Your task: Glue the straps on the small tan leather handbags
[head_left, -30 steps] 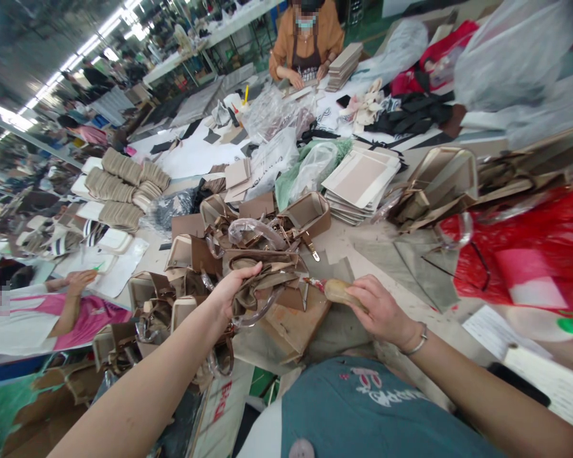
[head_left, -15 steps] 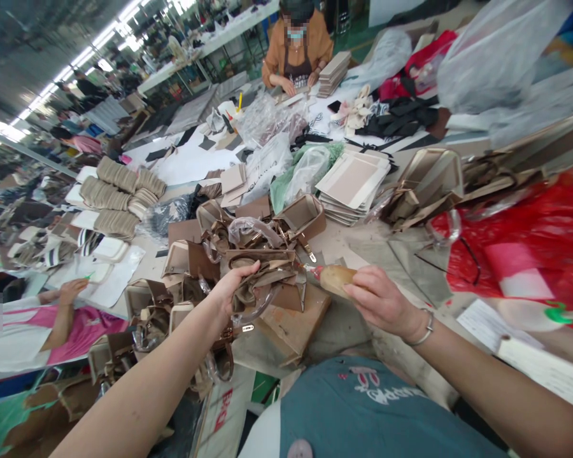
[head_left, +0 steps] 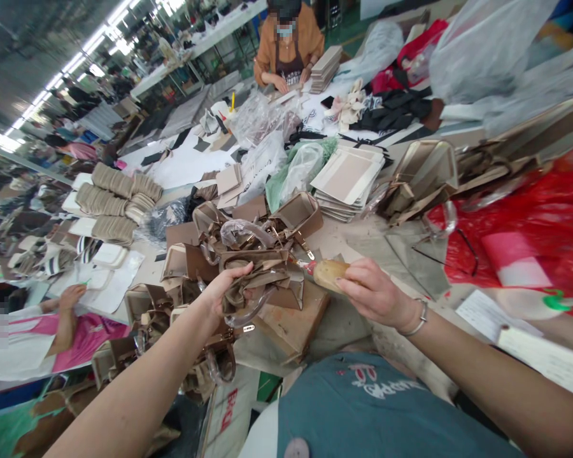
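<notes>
A long work table (head_left: pixel 337 240) runs from the lower middle of the frame to the top, crowded with material. A red plastic sheet (head_left: pixel 530 222) covers its right edge. Left of centre lies a heap of tan bag parts (head_left: pixel 195 238), some with handles wrapped in clear film. Above and right of centre sits a stack of beige panels (head_left: pixel 348 181), just beside a pale green plastic bag (head_left: pixel 291 172). At top centre a person in an orange top (head_left: pixel 289 41) sits at the far end of the table; at lower left a person in a pink top (head_left: pixel 52 331) rests a hand on white sheets. A brown cardboard piece (head_left: pixel 291 321) lies near the table's front edge.

Over that cardboard, at the middle of the frame, the left hand (head_left: pixel 222 289) is clamped on a folded tan bag (head_left: pixel 267 277), thumb on top and fingers beneath. Just right of it, the right hand (head_left: pixel 375 296) is closed around a wooden-handled tool (head_left: pixel 327 273), its red-collared tip pointing at the bag. A silver bracelet (head_left: pixel 417 318) circles the right wrist.
</notes>
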Tool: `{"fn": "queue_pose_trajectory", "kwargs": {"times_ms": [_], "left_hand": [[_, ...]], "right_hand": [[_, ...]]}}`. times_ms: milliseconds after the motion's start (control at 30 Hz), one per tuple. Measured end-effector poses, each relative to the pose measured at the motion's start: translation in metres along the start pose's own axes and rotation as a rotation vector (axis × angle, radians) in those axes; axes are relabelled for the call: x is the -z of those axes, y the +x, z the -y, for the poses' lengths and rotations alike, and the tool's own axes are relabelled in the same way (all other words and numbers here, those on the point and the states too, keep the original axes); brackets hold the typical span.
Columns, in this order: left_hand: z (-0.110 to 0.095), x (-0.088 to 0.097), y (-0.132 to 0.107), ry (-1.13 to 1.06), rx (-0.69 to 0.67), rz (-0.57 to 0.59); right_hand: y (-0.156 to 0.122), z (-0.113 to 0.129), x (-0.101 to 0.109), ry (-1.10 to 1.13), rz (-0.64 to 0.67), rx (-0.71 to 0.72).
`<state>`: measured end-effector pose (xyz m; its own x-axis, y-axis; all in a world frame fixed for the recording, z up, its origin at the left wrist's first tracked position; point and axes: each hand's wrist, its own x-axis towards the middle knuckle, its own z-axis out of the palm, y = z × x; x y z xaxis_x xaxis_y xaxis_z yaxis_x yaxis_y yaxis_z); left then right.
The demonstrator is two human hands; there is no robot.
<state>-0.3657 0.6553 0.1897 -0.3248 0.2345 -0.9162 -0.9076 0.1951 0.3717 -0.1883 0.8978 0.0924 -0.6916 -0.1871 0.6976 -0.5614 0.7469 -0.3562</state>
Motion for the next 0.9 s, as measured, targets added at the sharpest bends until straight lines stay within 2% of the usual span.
{"fn": "queue_pose_trajectory", "kwargs": {"times_ms": [333, 600, 900], "left_hand": [[-0.002, 0.0, 0.003, 0.034, 0.018, -0.026], [-0.001, 0.003, 0.005, 0.075, 0.011, -0.046], [0.0, 0.007, 0.008, 0.089, -0.022, -0.045]], "right_hand": [[0.004, -0.005, 0.003, 0.054, -0.094, -0.06], [-0.016, -0.009, -0.012, 0.109, -0.076, -0.187], [0.005, -0.01, -0.006, 0.166, -0.234, -0.271]]}}
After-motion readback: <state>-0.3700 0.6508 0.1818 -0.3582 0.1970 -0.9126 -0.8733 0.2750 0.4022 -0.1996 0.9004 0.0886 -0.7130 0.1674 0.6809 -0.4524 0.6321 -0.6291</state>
